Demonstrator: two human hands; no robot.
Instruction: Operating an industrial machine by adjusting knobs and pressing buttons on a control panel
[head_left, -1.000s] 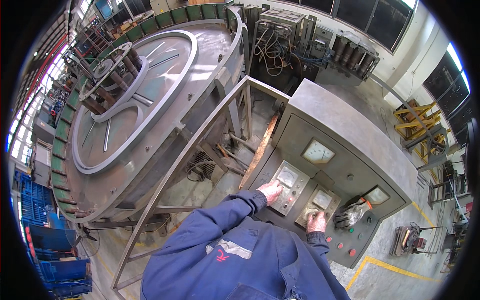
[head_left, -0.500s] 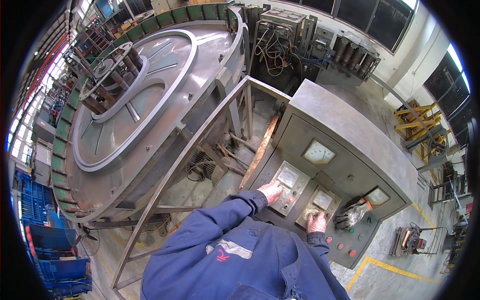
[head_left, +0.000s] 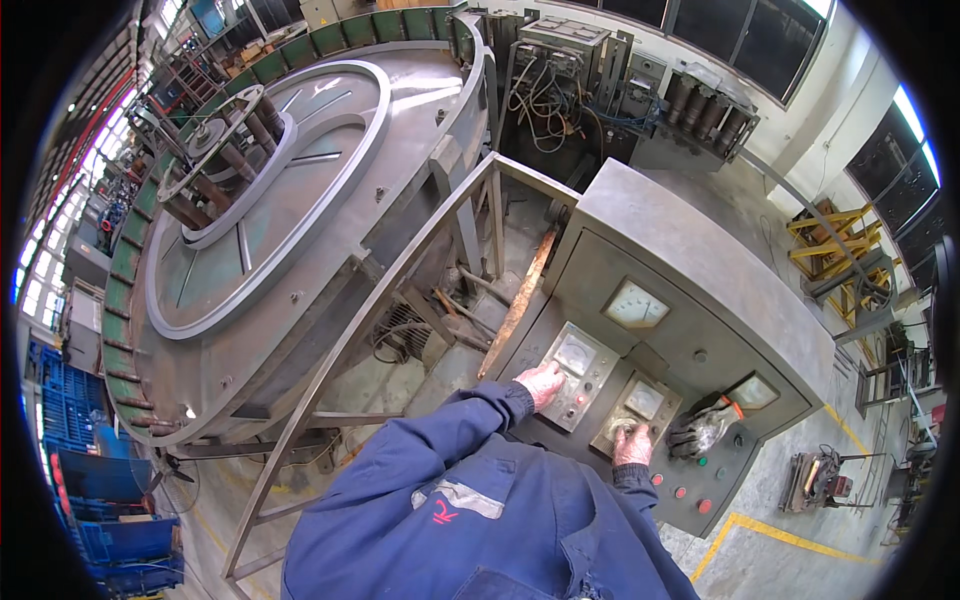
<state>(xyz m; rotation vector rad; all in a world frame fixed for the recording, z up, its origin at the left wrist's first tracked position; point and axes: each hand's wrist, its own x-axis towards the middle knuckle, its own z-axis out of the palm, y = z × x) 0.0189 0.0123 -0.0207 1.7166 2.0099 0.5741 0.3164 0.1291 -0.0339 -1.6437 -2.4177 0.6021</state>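
My left hand [head_left: 541, 384] is closed at the lower edge of a pale control module [head_left: 590, 390] with a meter. Its fingers hide whatever they grip. To the right, my right hand [head_left: 632, 445] has its fingers closed around a round control knob [head_left: 618, 428] on a second module [head_left: 652, 400]. Both modules sit on the sloping face of a grey control cabinet [head_left: 690, 230]. Right of my right hand, a dark grey work glove [head_left: 703, 432] lies on the panel. Below it are red push buttons [head_left: 681, 492] and green ones.
A large round metal turntable [head_left: 310, 220] carrying ring-shaped workpieces [head_left: 375, 130] fills the left side. A steel frame rail [head_left: 370, 300] runs between it and the cabinet. A rusty strip [head_left: 518, 305] leans by the cabinet's left side. Yellow metal stands [head_left: 835, 240] are at the right.
The turntable's surface has rotated, with its slots and the rings on it shifted. Both hands stay in the same places on the control modules.
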